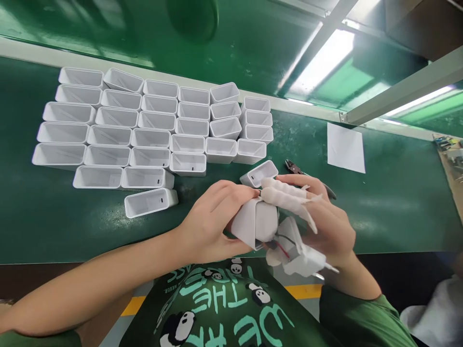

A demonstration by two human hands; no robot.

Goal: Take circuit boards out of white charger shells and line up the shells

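Observation:
My left hand (220, 217) is wrapped round a white rectangular housing (248, 224), its thumb below and fingers at the top edge. A rounded white block shows at the housing's open end. My right hand (325, 221), with white covers on some fingertips, is closed around a white plug part (307, 260) with two metal pins. Red and dark wires run between the plug part and the housing. Just beyond my hands, a loose white housing (259, 174) lies tilted on the green table, with a small dark slot inside.
Rows of open white housings (117, 137) stand at the left and centre of the green table (398, 207). One housing (150, 202) lies in front of them. Pliers (294, 167) lie behind my right hand. White paper (346, 147) lies farther right, below a metal frame (405, 89).

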